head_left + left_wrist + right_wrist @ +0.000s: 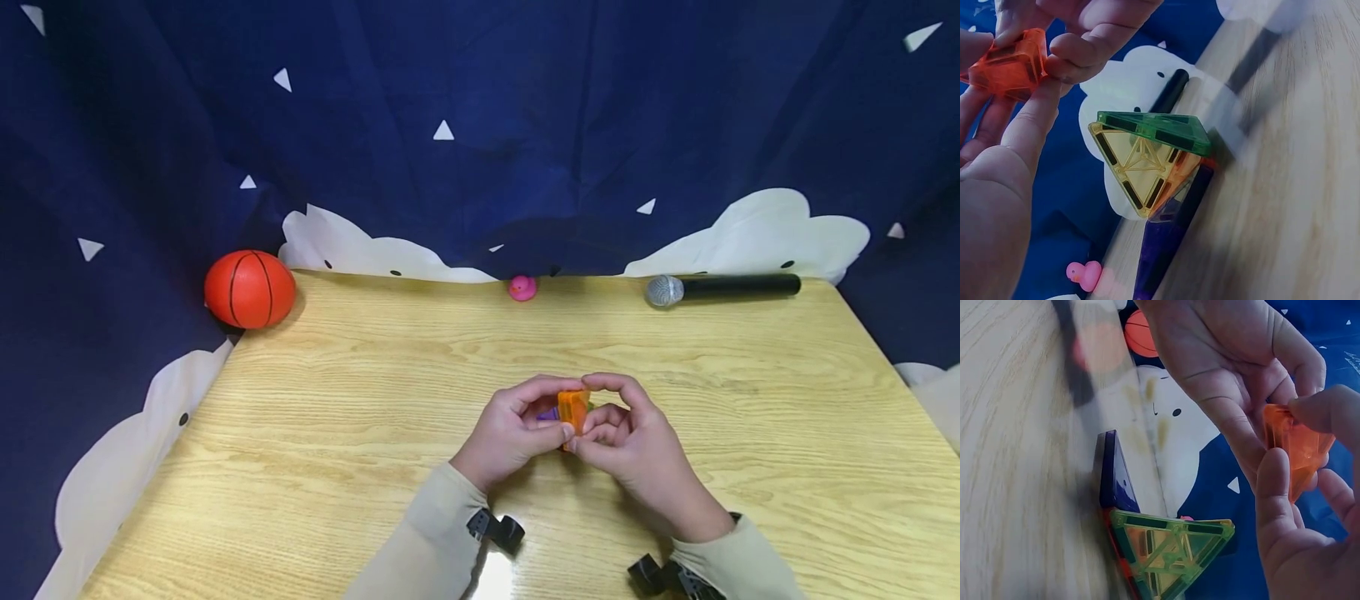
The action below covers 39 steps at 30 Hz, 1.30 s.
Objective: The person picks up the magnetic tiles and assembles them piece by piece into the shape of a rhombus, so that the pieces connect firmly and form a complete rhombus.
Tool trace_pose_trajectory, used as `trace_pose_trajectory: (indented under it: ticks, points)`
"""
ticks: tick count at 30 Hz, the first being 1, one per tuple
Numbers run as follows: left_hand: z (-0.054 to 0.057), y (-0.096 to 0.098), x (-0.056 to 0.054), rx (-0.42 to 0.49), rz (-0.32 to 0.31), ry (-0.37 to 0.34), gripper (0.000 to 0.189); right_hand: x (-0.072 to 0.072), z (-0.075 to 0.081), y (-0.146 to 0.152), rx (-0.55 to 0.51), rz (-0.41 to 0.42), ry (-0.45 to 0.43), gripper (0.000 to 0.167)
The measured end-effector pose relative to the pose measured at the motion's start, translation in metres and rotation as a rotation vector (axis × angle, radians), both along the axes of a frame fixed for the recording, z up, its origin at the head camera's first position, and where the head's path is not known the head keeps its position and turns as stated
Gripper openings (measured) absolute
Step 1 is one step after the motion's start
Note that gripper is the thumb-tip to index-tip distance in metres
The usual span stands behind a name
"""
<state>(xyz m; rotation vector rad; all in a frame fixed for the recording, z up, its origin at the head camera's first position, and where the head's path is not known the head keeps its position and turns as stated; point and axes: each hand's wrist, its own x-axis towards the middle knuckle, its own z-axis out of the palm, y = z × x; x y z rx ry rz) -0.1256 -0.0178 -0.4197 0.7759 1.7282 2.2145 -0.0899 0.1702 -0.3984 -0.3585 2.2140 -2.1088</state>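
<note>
Both hands hold an orange see-through magnetic tile piece [574,407] between them, raised over the tabletop. My left hand [506,435] pinches it from the left, thumb in front and fingers behind. From the right, my right hand [648,458] grips it with thumb and fingertips at its edges. Below the hands stands a small build of magnetic tiles, mostly covered in the head view. In the left wrist view it has a green triangle tile [1154,132], a yellow triangle tile [1132,164], some orange, and a purple tile [1163,250] low on the table.
A red basketball [250,289] sits at the table's back left corner. Along the back edge are a pink rubber duck [522,288] and a black microphone [738,287]. A dark blue curtain [450,167] with white shapes hangs around the wooden table [337,400].
</note>
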Motion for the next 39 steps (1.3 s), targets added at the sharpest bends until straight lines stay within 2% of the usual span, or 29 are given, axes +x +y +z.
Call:
trace_pose_trajectory:
  ticks: [6, 12, 15, 19, 24, 28, 39]
  points:
    - [0.0021, 0.0006, 0.0031, -0.025, 0.001, -0.039, 0.047, 0.0017, -0.0031, -0.0058, 0.038, -0.049, 0.040, 0.071]
    - [0.0043, 0.0010, 0.0043, 0.011, -0.014, -0.092, 0.046, 0.0011, -0.0034, -0.0057, 0.077, -0.088, 0.080, 0.069]
    - [0.0042, 0.0010, 0.0039, 0.030, 0.001, -0.076, 0.044, 0.0002, -0.0030, -0.0040, 0.099, -0.093, 0.124, 0.070]
    - [0.0048, 0.0006, 0.0029, 0.023, 0.043, -0.009, 0.043, -0.0011, -0.0021, -0.0013, 0.099, -0.074, 0.166, 0.070]
    - [0.0051, -0.0014, 0.0013, -0.011, 0.076, 0.056, 0.041, -0.0014, -0.0001, 0.0010, 0.098, -0.044, 0.150, 0.064]
    - [0.0034, -0.0030, 0.0004, -0.016, 0.063, 0.056, 0.041, -0.0010, 0.0006, 0.0023, 0.115, -0.029, 0.139, 0.061]
    - [0.0031, -0.0055, -0.0011, 0.028, 0.035, 0.050, 0.043, 0.0018, 0.0037, 0.0015, 0.102, -0.021, 0.194, 0.068]
